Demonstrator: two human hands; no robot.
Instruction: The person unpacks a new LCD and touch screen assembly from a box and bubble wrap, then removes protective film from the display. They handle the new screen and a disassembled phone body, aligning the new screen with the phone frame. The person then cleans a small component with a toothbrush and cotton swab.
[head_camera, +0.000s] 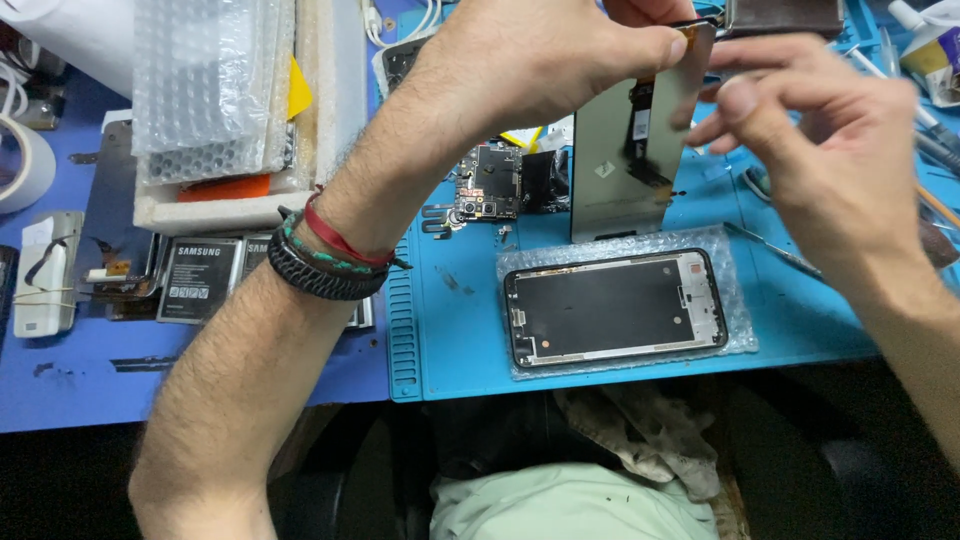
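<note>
Your left hand (540, 50) pinches the top edge of the display panel (625, 160) in the upper middle of the frame, so the panel hangs upright above the table with its back side facing you. The grip is narrow and sits right where the orange flex cable (693, 35) leaves the glass. That is the weak spot: if your left fingers squeeze or twist there, I judge the ribbon could crease or tear, and thin glass held by one edge could crack under its own swing.

Your right hand (800, 150) is just right of the panel, fingers loosely curled and spread, not closed on anything I can make out. Its fingertips lie near the panel's upper right edge, but the blur hides whether they touch it. A stray brush from that hand could knock the panel out of the pinch.

Directly below, in the lower middle, the phone frame (615, 308) lies flat on a sheet of bubble wrap (735, 300) on the blue mat (450, 340). A dropped panel would land on it edge first. The circuit board (490, 185) lies just left of the panel's lower edge, and the metal tweezers (770, 248) lie at middle right, both close enough to scratch the glass if it swings.
</note>
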